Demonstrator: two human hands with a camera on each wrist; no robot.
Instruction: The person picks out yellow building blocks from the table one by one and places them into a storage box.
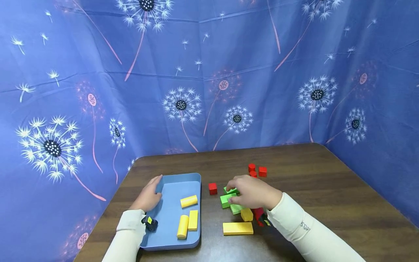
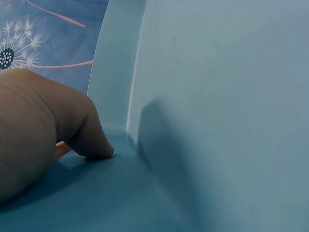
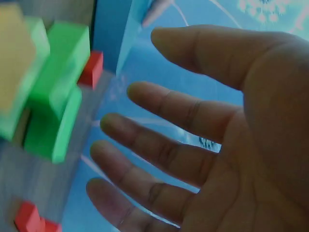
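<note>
From the head view, a brown table [image 1: 327, 182] is seen, with a blue tray [image 1: 170, 193] set on its left side. The tray's left wall is held by the left hand [image 1: 147, 196]. Two yellow rods [image 1: 183, 226] and a flat yellow block [image 1: 193, 220] are kept inside the tray. Right of the tray, the right hand [image 1: 256, 191] is held over a little heap of green blocks [image 1: 226, 201] (part of the heap is hidden by it). The green blocks are found below the fingertips and a bit to the left, so they are much nearer to the right hand than to the left one. A red cube [image 1: 212, 188] is set between the tray and the heap, and small red blocks [image 1: 262, 171] are placed farther back. A chunky yellow block [image 1: 247, 214] and a long yellow bar [image 1: 238, 228] are seen on the near side.

From the left wrist, a bent thumb is pressed on the inside of the tray wall. A tiny bit of a finger is shown behind it, so the wall seems to be pinched.

From the right wrist, the fingers and thumb are spread wide, and nothing is held by them. The green blocks are shown past the fingertips, with their long sides slanted. No touch is seen, but it cannot be told for sure.
</note>
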